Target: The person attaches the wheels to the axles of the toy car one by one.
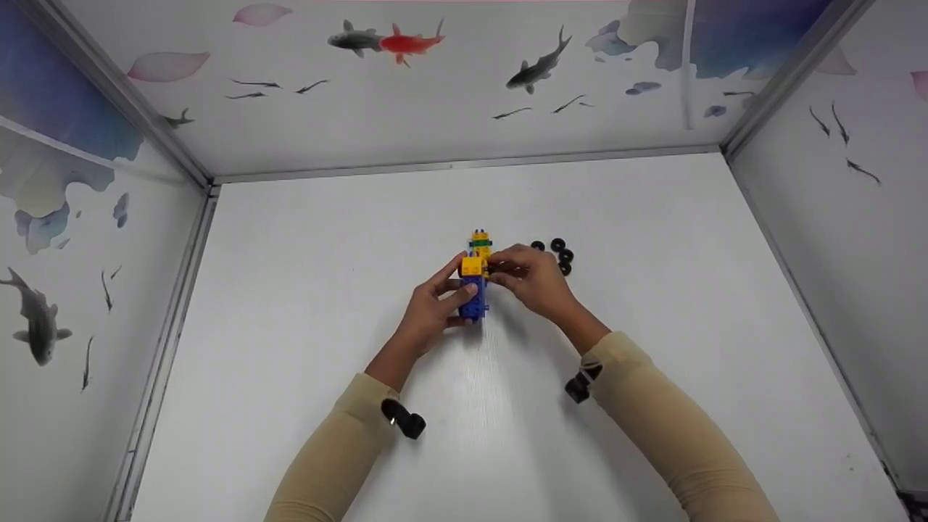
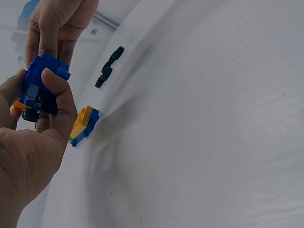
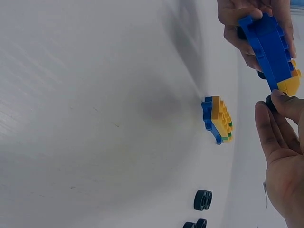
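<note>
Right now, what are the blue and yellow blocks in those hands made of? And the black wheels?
The blue block and yellow block look like hard, smooth plastic: even, solid colour and neat moulded studs. The black wheels look fairly dull, with a moulded-looking face; they could be plastic or rubber, and the pictures can't settle which.
</note>
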`<state>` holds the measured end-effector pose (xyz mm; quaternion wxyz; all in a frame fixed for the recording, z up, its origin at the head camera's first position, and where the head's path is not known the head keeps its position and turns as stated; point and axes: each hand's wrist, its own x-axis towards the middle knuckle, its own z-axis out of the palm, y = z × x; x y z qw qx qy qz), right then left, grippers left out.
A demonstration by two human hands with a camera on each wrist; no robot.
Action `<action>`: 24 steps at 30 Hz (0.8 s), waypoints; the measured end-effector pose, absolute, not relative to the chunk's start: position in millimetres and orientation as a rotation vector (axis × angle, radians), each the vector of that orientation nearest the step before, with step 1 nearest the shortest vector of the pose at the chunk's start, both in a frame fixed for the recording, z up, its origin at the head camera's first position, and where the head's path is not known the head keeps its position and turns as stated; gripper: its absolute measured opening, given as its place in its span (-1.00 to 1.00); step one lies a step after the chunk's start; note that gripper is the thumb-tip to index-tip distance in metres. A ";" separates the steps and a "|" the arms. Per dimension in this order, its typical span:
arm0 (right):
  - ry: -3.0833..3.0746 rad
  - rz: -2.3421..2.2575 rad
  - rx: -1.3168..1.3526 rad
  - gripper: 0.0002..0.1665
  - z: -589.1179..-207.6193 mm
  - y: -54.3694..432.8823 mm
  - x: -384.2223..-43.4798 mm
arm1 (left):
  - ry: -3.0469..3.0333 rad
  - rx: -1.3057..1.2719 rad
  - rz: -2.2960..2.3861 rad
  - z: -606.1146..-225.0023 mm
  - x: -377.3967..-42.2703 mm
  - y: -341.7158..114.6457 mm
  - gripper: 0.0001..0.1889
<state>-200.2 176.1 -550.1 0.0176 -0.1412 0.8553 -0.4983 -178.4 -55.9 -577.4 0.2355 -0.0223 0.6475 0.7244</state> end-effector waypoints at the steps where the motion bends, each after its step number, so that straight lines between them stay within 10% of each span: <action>1: 2.658 -1.547 -0.439 -0.66 -549.6 175.9 -199.8 | 1.779 -0.058 1.987 -577.3 -178.2 -55.8 -0.29; 24: 2.723 -1.468 -0.476 -0.67 -540.7 175.5 -200.3 | 1.801 -0.033 1.974 -574.3 -176.1 -52.2 -0.27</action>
